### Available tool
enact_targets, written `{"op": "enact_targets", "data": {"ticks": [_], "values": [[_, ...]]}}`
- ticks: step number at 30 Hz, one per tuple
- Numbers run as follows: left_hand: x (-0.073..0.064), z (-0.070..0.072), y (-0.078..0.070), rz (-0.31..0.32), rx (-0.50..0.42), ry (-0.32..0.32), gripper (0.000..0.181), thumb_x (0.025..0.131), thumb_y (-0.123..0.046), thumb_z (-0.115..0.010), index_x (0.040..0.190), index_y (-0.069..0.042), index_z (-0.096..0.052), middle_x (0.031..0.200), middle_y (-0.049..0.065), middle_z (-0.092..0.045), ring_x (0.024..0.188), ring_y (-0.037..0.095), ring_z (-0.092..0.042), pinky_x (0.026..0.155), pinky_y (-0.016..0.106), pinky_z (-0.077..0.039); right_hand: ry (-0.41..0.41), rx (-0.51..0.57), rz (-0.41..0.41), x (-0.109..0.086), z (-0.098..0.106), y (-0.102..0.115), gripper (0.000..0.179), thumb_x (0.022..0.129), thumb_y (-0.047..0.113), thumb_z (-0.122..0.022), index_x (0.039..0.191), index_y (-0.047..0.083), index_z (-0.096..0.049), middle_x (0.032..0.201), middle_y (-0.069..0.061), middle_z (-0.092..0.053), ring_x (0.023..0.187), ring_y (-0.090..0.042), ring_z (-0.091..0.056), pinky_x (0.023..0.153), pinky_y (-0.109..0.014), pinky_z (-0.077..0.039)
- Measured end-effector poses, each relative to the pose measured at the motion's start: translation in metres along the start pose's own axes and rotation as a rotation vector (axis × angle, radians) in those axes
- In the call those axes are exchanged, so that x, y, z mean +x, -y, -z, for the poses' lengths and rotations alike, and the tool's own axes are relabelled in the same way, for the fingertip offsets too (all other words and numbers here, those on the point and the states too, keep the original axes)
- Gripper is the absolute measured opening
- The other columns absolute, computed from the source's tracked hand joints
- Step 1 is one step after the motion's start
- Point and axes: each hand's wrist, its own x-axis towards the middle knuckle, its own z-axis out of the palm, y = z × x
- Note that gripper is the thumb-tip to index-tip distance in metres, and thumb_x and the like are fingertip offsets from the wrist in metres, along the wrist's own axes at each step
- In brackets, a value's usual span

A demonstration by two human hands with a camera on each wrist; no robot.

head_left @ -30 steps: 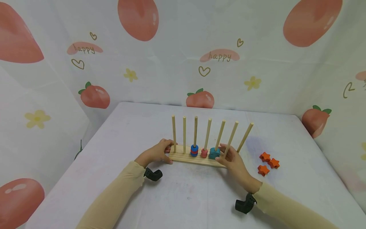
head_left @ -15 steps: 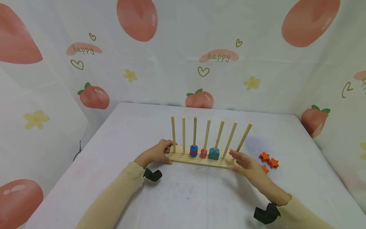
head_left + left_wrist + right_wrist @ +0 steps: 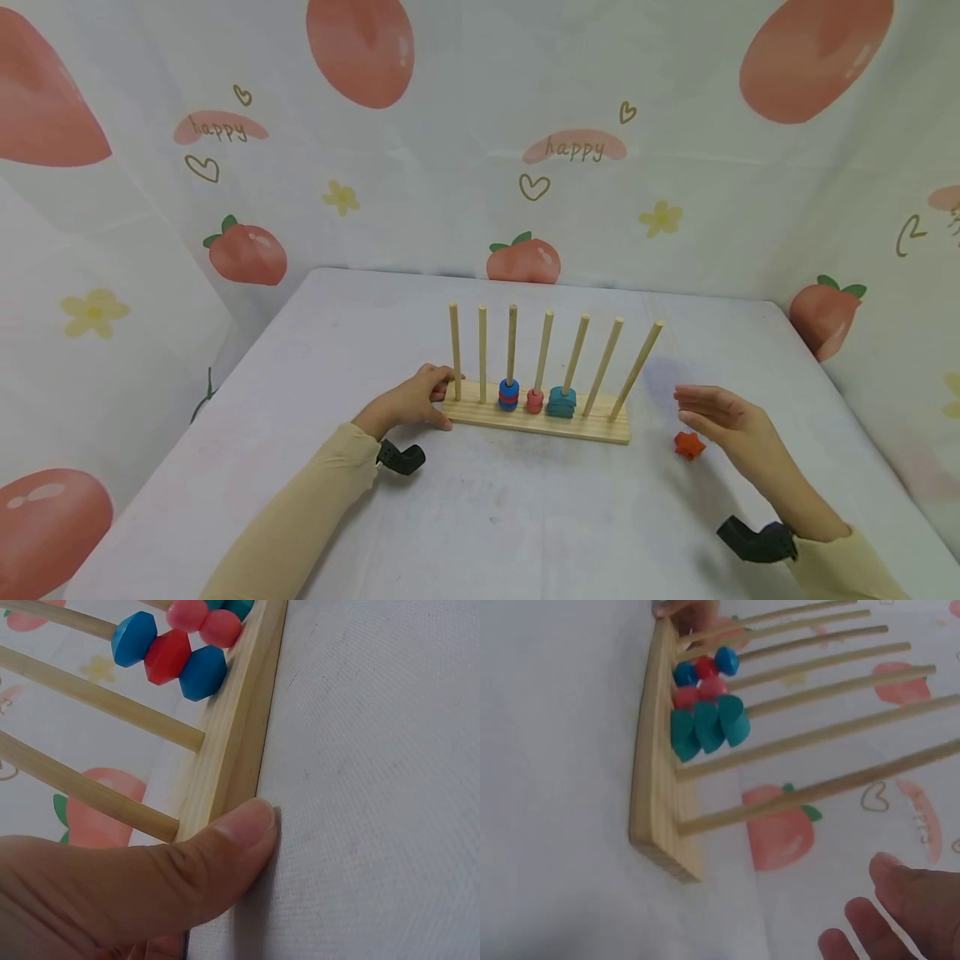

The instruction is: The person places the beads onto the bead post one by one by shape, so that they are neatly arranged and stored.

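Note:
A wooden peg stand (image 3: 536, 423) with several upright pegs lies across the table. My left hand (image 3: 411, 402) grips its left end, thumb along the front edge and fingers behind; the left wrist view shows the thumb (image 3: 225, 847) against the base. Stacked low on the middle pegs are blue and red beads (image 3: 508, 396), pink beads (image 3: 535, 402) and scalloped teal beads (image 3: 561, 402). Off the stand's right end, my right hand (image 3: 731, 425) hovers with extended fingers and holds nothing. One orange star bead (image 3: 689, 446) shows beneath it; the hand hides the other stars.
The white-covered table (image 3: 480, 517) runs back to a white printed curtain (image 3: 450, 208). Two pegs at the stand's left end and two at its right carry no beads. A black wrist camera (image 3: 757, 540) sits on the right wrist, another (image 3: 401, 457) on the left.
My right hand has left the stand near the teal beads and moved right, over the orange stars, covering two of them. My left hand stays on the stand's left end.

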Motion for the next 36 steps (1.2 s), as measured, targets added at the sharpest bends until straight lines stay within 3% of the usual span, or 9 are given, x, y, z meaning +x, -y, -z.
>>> {"op": "enact_targets", "data": {"ticks": [3, 6, 10, 19, 36], "values": [[0.0, 0.0, -0.001, 0.001, 0.0, -0.006, 0.079, 0.071, 0.004, -0.082, 0.139, -0.007, -0.044, 0.128, 0.017, -0.035, 0.127, 0.032, -0.047, 0.103, 0.038, -0.045, 0.016, -0.097, -0.04, 0.0, 0.005, -0.008, 0.043, 0.093, 0.026, -0.065, 0.128, 0.002, -0.058, 0.115, 0.002, -0.068, 0.093, 0.011, -0.058, 0.074, -0.012, -0.05], [0.001, 0.0, -0.001, -0.005, -0.003, -0.004, 0.079, 0.071, 0.004, -0.082, 0.139, -0.006, -0.044, 0.128, 0.017, -0.035, 0.127, 0.032, -0.047, 0.104, 0.039, -0.044, 0.048, -0.193, -0.084, 0.001, 0.007, -0.018, 0.043, 0.093, 0.024, -0.066, 0.128, 0.0, -0.059, 0.122, -0.021, -0.064, 0.099, -0.011, -0.065, 0.074, -0.024, -0.055], [0.0, 0.0, -0.001, -0.01, 0.004, -0.002, 0.078, 0.071, 0.004, -0.082, 0.139, -0.006, -0.045, 0.128, 0.017, -0.035, 0.126, 0.032, -0.047, 0.105, 0.04, -0.043, 0.101, -0.253, -0.138, 0.002, 0.006, -0.031, 0.044, 0.089, 0.026, -0.07, 0.124, 0.0, -0.061, 0.126, -0.027, -0.059, 0.11, -0.042, -0.059, 0.08, -0.043, -0.056], [0.001, -0.001, -0.001, 0.006, 0.025, -0.011, 0.079, 0.071, 0.002, -0.082, 0.139, -0.006, -0.043, 0.127, 0.016, -0.036, 0.126, 0.031, -0.047, 0.106, 0.04, -0.042, 0.165, -0.321, -0.228, 0.004, 0.007, -0.035, 0.053, 0.084, 0.03, -0.075, 0.124, -0.003, -0.061, 0.125, -0.03, -0.056, 0.107, -0.042, -0.056, 0.084, -0.052, -0.051], [-0.002, -0.001, -0.004, 0.009, 0.004, -0.011, 0.079, 0.071, 0.005, -0.081, 0.14, -0.004, -0.042, 0.129, 0.017, -0.035, 0.127, 0.032, -0.046, 0.105, 0.04, -0.043, 0.172, -0.412, -0.203, 0.005, 0.003, -0.036, 0.051, 0.077, 0.027, -0.081, 0.117, 0.0, -0.066, 0.117, -0.029, -0.061, 0.094, -0.037, -0.061, 0.073, -0.045, -0.054]]}}
